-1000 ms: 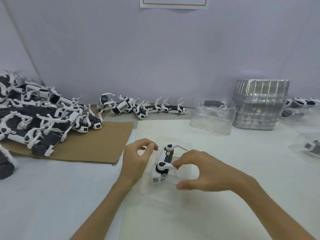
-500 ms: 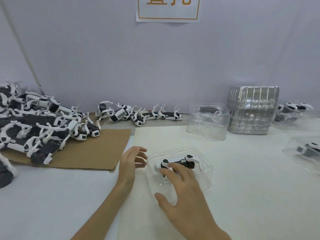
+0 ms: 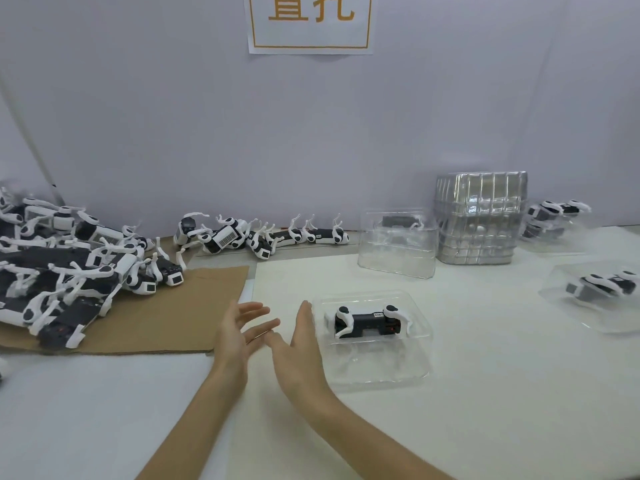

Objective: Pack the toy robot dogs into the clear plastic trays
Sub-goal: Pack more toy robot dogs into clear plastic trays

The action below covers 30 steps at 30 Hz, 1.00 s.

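Observation:
A black-and-white toy robot dog [image 3: 367,321] lies on its side in a clear plastic tray [image 3: 381,367] at the middle of the table. My right hand [image 3: 300,351] is held edge-on with straight fingers just left of the tray, its fingertips at the tray's left rim. My left hand [image 3: 239,336] hovers further left, fingers spread and holding nothing. A heap of loose robot dogs [image 3: 62,268] covers the brown cardboard [image 3: 173,313] on the left. More dogs [image 3: 263,233] lie in a row along the wall.
A stack of empty clear trays [image 3: 479,220] stands at the back right, with one upturned tray [image 3: 396,244] beside it. Filled trays [image 3: 595,296] [image 3: 554,220] sit at the far right. A paper sign [image 3: 310,22] hangs on the wall.
My right hand has lifted off the dog and drawn back to the tray's left side. My left hand opened and moved away. The tray with the dog now sits further right.

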Tool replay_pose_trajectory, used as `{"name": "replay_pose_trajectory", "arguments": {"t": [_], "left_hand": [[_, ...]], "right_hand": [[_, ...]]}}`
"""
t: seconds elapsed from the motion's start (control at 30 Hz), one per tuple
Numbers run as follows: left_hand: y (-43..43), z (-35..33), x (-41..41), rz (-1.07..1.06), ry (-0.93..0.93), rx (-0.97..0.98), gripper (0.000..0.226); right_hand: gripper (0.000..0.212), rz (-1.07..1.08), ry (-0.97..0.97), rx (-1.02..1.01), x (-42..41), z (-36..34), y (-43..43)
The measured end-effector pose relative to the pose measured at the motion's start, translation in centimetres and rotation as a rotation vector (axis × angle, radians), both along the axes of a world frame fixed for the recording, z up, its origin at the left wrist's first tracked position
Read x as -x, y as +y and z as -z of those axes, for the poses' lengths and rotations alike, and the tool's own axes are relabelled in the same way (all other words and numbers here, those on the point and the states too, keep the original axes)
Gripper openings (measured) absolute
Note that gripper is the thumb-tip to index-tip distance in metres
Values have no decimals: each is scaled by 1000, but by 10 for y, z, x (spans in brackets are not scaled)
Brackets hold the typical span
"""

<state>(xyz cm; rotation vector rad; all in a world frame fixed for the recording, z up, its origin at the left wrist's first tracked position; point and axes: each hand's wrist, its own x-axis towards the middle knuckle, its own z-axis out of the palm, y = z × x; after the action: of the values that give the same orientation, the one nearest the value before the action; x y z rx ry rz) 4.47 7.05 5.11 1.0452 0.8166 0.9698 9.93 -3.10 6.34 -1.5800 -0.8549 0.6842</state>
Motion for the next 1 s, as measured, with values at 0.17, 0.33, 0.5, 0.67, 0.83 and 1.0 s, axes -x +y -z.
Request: {"name": "replay_pose_trajectory", "arguments": {"t": [0.17,0.33,0.5,0.67,0.83,1.0], "left_hand": [[-2,-2,-1,12,26,-22,45],[-5,0,-2,4,9,-49,40],[-5,1,-2,4,8,-72,37],[-8,0,-2,-7,-13,-89,34],[-7,1,-2,-8,-11,-110,31],[-5,2,-3,-15,-9,-107,30]], "right_hand": [[76,147,-8,9,-44,-1,-6],[68,297,1,0,-111,-2,-40],[55,454,-62,-23,-180,2,-89],[43,665,-160,-11,-239,8,-124],[28,757,-202,37,-283,8,-148],[29,901,-218,156,-308,2,-153]]}}
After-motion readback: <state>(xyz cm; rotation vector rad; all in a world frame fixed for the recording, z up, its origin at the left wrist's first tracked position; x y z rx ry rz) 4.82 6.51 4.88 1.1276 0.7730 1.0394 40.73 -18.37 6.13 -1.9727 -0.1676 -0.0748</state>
